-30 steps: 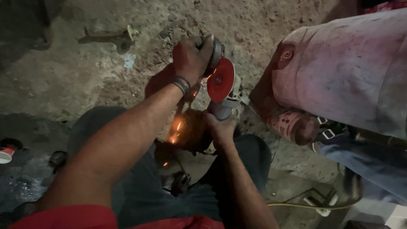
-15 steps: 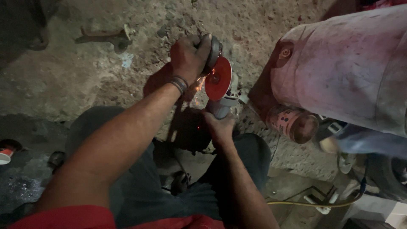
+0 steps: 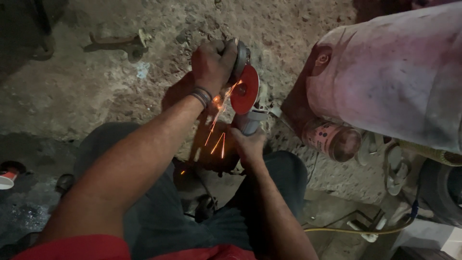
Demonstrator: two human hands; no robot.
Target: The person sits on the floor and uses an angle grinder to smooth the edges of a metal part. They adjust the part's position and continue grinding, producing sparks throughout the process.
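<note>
1. Angle grinder: metal head, dull grey; red guard looks smooth, semi-gloss.
2. Workpiece under the sparks: dark metal, matt, rusty-looking.
3. Ground: rough, gritty concrete or packed dirt, matt.
4. Big drum: pinkish-white, scuffed and stained, dull sheen; material unclear.
5. Can beside it: cylindrical, slightly glossy, looks like metal.
6. Trousers: dark matt cloth.
7. Wristband: dark bands, cord or thread.
8. Cable: yellow, smooth plastic sheath.
</note>
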